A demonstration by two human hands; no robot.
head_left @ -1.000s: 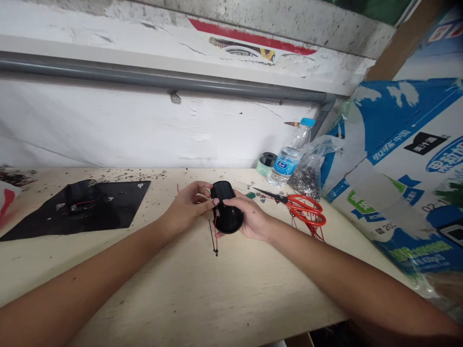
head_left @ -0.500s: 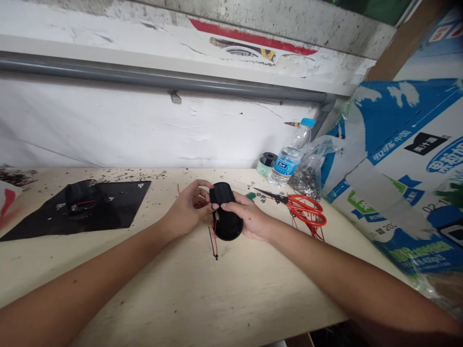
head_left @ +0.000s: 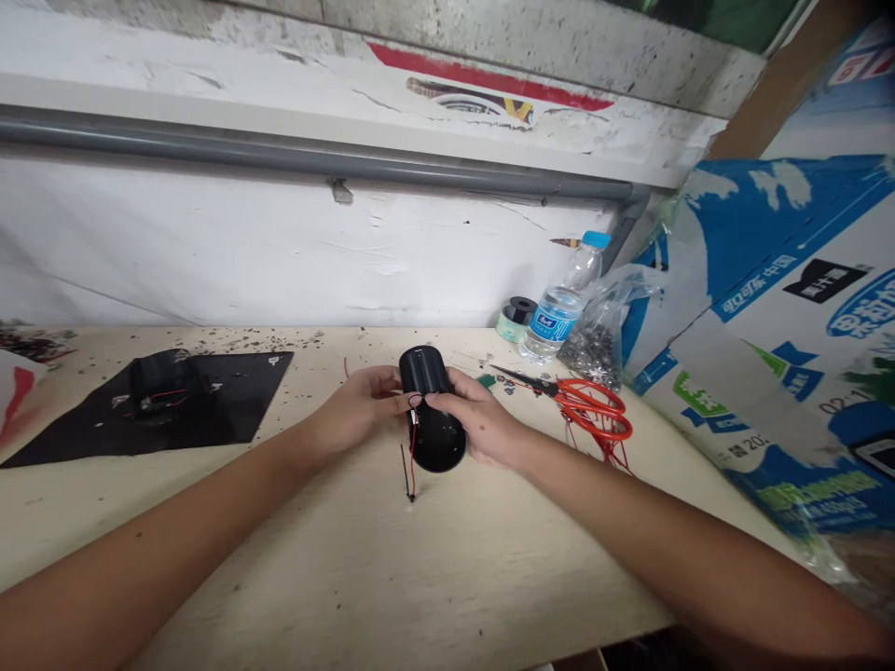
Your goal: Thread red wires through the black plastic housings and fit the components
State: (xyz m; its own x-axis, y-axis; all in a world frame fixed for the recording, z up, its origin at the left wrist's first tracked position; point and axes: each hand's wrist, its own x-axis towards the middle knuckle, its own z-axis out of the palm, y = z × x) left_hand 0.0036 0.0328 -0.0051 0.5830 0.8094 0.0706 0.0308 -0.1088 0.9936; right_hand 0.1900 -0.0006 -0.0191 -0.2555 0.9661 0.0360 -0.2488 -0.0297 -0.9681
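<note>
Both my hands grip a black battery holder-like plastic housing [head_left: 439, 443] over the middle of the table. It has a ribbed upper part and a rounded lower end. My left hand [head_left: 367, 401] is closed on its left side, thumb at the middle near a small loop of wire. My right hand [head_left: 486, 419] wraps its right side, with the thumb pressed on the front. A red wire [head_left: 412, 461] and a black wire [head_left: 404, 471] hang from the left side and meet at a small dark tip. The fingers behind the housing are hidden.
At left, a similar black part [head_left: 164, 377] with wires lies on a black sheet [head_left: 238, 410]. Orange-handled scissors [head_left: 594, 407] lie at right, near red wires, a water bottle [head_left: 552, 321], a spool [head_left: 516, 320] and a plastic bag [head_left: 598, 345] of small parts. A printed carton [head_left: 790, 326] stands beyond.
The housing has tilted slightly, so more of its ribbed top shows. My left fingers have moved in behind its upper edge. The wires have swung a little left.
</note>
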